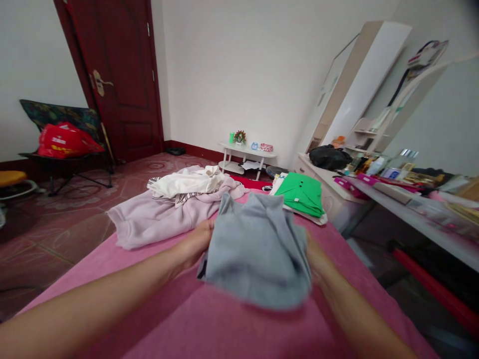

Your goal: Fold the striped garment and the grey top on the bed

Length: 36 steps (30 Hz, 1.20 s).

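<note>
A grey folded garment [254,249] is held up over the pink bed cover, its lower edge blurred by motion. My left hand [200,242] grips its left side, with the fingertips hidden at the cloth. On the opposite side, my right hand [312,252] holds the right edge, mostly covered by the fabric. Behind and to the left lies a loose pale pink sweatshirt [157,222] with a white garment [187,183] heaped on top. A green folded shirt [299,192] rests on a stack at the back right.
The pink bed cover [209,319] lies under the clothes. Along the right stand a white dresser [333,194] and a cluttered table [422,219]. A small white table [247,151] is by the far wall. A chair bearing a red bag [67,139] stands left, near the door [116,75].
</note>
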{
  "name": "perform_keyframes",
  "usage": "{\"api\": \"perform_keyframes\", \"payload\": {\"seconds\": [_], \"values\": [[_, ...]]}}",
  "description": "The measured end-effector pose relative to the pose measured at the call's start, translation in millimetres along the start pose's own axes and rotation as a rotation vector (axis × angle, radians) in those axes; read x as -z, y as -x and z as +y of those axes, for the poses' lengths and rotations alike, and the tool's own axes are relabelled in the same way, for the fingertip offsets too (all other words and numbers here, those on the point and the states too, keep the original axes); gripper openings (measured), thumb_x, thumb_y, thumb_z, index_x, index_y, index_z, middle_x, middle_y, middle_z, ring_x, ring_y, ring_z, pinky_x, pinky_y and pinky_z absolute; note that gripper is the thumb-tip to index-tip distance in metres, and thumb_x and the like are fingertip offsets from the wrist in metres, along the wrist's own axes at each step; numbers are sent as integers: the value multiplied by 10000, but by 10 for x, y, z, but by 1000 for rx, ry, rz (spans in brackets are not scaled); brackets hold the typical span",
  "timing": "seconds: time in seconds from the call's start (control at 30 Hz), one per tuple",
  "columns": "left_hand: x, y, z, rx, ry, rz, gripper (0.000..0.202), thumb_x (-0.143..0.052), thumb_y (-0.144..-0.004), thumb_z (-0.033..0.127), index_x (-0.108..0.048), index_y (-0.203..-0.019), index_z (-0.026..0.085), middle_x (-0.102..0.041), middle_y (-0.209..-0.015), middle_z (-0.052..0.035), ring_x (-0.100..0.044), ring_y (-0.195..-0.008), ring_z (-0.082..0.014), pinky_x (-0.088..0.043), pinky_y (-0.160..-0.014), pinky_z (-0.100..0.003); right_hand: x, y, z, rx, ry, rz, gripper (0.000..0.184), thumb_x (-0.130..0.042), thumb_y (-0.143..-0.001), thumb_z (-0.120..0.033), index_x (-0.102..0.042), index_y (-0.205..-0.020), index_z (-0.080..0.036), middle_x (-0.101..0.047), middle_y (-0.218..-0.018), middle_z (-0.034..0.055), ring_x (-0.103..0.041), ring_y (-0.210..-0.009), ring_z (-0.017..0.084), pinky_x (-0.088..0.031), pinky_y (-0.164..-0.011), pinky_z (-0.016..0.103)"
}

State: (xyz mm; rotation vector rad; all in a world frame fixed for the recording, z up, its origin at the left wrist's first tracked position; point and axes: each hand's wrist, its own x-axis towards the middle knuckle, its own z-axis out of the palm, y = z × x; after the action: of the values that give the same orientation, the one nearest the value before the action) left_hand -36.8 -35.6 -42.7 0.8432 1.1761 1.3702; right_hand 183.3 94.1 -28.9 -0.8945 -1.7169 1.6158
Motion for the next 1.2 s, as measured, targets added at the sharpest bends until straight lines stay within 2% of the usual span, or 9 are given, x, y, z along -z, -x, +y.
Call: {"api": "perform_keyframes", "payload": {"seconds": [0.07,0.17,0.3,0.53,0.7,0.87,0.93,1.1,1.2], "values": [[56,-269,-79,172,83,113,277,-727,-714,323,-654,-864,101,-719,-775,-81,-668,-701,-216,-540,-696,-339,-52,-272,135,-181,-147,38,236,-738,-613,-274,-694,-812,-155,-747,-785,84,-692,-680,233,-551,-692,355],[97,-359,-289,234,72,24,437,-780,-663,376,-657,-982,103,-729,-900,-132,-687,-827,-275,-542,-773,-409,-101,-394,511,-278,-221,-4,381,-782,-587,-244,-668,-933,-131,-747,-822,100,-700,-706,251,-553,-698,372],[101,-125,-485,93,15,-35,472,-778,-667,440,-678,-989,110,-730,-923,-115,-684,-883,-270,-519,-845,-389,-101,-219,795,-212,-272,33,440,-793,-629,-313,-642,-1008,-147,-744,-912,97,-704,-752,249,-551,-716,369],[252,385,-325,48,-237,-377,349,-708,-759,430,-724,-899,111,-722,-964,-86,-655,-928,-246,-480,-859,-328,-45,354,604,-180,-177,-158,431,-751,-711,-391,-664,-1043,-131,-717,-1038,127,-678,-933,285,-521,-837,399],[322,114,-219,253,-47,-93,553,-662,-773,523,-577,-1185,164,-674,-1124,-123,-664,-952,-235,-520,-778,-313,58,71,623,-248,-196,-35,442,-728,-724,-444,-634,-1048,-159,-717,-1019,129,-682,-935,295,-538,-812,417],[181,-536,-233,171,20,129,865,-784,-656,409,-348,-1374,202,-654,-1118,-128,-680,-821,-240,-554,-684,-358,-16,-553,658,-89,-110,157,629,-789,-592,-361,-560,-1161,-221,-697,-1088,82,-677,-930,278,-534,-822,416],[124,-728,-241,69,-104,173,793,-779,-644,284,-411,-1340,184,-648,-1121,-125,-675,-836,-263,-557,-717,-400,-74,-696,624,15,4,178,575,-767,-563,-310,-610,-1106,-204,-686,-1110,83,-647,-1004,290,-500,-890,425],[157,-1107,-114,-495,-684,319,380,-618,-751,139,-626,-1126,198,-647,-1161,-37,-592,-1092,-214,-438,-991,-328,-48,-1017,466,296,206,302,367,-613,-685,-327,-673,-1021,-192,-677,-1126,69,-595,-1094,262,-422,-985,394],[285,-1326,-92,-486,-932,427,385,-628,-746,124,-624,-1121,210,-653,-1151,-28,-582,-1098,-205,-414,-1000,-307,34,-1276,536,270,382,326,322,-607,-666,-286,-667,-968,-194,-688,-1079,55,-613,-1053,243,-447,-949,365]]}}
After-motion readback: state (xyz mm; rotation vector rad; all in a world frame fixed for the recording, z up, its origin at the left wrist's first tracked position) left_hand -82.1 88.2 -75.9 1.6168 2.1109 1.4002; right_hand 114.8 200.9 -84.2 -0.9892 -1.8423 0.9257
